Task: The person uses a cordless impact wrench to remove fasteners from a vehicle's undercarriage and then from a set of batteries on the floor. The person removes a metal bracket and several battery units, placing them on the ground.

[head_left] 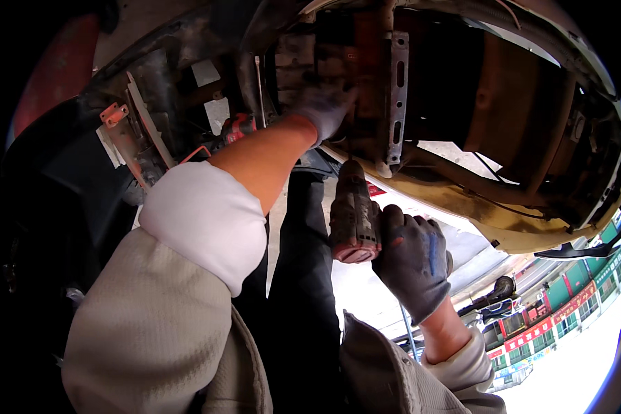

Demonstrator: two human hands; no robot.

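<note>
Right grip: the gloved right hand (412, 259) is closed around the handle of a dark red cordless drill (353, 219), nose pointing up.
Left grip: the gloved left hand (326, 107) presses flat, fingers spread, on the rusty vehicle underbody (366, 76).
Beyond: a grey slotted metal bracket (397, 96) just beside that hand.

I wear grey knit gloves on both hands, left hand (324, 107) and right hand (412, 259), with beige textured sleeves, white-cuffed.

red cordless drill (354, 214) | gripped upright | tip at rusty bracket (395, 96) above
</note>
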